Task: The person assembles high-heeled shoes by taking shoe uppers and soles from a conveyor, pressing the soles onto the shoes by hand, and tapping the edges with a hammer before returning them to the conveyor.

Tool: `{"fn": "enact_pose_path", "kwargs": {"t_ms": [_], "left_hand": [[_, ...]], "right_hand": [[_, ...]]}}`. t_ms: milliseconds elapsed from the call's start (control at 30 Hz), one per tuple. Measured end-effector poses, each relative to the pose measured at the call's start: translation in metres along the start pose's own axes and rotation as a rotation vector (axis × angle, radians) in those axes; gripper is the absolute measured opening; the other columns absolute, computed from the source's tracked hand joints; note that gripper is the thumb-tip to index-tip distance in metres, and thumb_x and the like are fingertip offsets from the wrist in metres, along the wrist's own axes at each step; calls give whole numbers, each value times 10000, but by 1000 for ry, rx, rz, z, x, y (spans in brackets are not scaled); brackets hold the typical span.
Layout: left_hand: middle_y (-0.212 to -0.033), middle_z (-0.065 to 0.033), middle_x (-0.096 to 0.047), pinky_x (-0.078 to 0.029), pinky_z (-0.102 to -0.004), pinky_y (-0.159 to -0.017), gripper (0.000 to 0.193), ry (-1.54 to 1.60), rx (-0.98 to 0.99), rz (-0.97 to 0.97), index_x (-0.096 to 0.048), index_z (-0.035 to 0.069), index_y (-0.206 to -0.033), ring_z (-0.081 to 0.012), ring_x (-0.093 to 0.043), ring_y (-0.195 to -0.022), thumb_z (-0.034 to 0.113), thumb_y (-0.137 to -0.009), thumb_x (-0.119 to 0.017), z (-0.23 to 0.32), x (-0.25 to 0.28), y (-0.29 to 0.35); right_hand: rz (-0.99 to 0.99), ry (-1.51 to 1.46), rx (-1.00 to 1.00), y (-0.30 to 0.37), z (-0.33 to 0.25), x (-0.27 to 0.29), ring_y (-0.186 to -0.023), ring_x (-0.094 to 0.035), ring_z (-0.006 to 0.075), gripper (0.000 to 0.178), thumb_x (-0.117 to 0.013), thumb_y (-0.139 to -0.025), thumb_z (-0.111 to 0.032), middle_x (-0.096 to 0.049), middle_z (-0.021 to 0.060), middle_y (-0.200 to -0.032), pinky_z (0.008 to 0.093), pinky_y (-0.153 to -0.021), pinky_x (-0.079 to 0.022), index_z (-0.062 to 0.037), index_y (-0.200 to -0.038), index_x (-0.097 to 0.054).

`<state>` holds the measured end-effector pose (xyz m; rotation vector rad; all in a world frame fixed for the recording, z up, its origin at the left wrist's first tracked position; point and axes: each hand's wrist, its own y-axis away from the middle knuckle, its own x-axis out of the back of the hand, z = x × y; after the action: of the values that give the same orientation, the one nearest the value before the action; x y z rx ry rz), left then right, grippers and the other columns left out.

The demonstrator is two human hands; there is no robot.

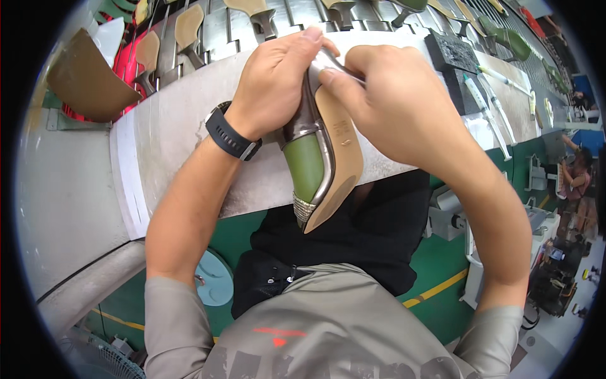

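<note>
A pointed dress shoe (pixel 341 155) is held over the near edge of the bench, its tan sole turned up and its toe pointing down toward me. A green shoe last (pixel 305 167) fills the opening, and a ridged metallic band crosses the toe. Around the heel end wraps my left hand (pixel 273 82), thumb pointing up and away. My right hand (pixel 401 95) grips the same end from the right, its thumb pressed near the sole's edge. A grey-silver part shows between the hands; most of the heel is hidden by fingers.
Along the far side, a metal conveyor carries several shoes (pixel 189 28) with tan soles. Black blocks (pixel 451 54) and several syringes (pixel 489 110) lie on the bench (pixel 180 123) to the right. A brown curved sheet (pixel 91 79) stands at left. A light-blue round stool (pixel 214 278) is below.
</note>
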<state>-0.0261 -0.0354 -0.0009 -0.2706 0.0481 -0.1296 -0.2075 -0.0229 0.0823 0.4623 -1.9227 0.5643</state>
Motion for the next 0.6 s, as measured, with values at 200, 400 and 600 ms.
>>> {"fn": "enact_pose_path", "kwargs": {"t_ms": [200,400,600], "left_hand": [[-850,4,-678,-483,-233,-713,446,-271,30,-133,-726,-3,-1077,-52,-587,-786,360,-1155,-480,4,8,2],[-870,5,-677,-485,-235,-743,379,-235,11,-142,-726,-6,-1045,-51,-578,-805,315,-1124,-542,6,17,4],[-873,6,-666,-477,-237,-755,376,-148,-87,-115,-729,0,-1041,-56,-566,-817,321,-1117,-551,2,13,4]], "right_hand": [[199,-13,50,6,-3,-19,-614,-677,429,303,-727,-907,-206,-658,241,-659,497,-611,-551,79,-806,-698],[7,-264,-75,11,-2,-10,-633,-684,330,306,-823,-858,-244,-703,165,-724,416,-651,-566,35,-915,-711],[-17,-758,-162,19,26,-41,-747,-623,108,397,-827,-945,-363,-710,35,-831,325,-694,-508,14,-963,-704]]}}
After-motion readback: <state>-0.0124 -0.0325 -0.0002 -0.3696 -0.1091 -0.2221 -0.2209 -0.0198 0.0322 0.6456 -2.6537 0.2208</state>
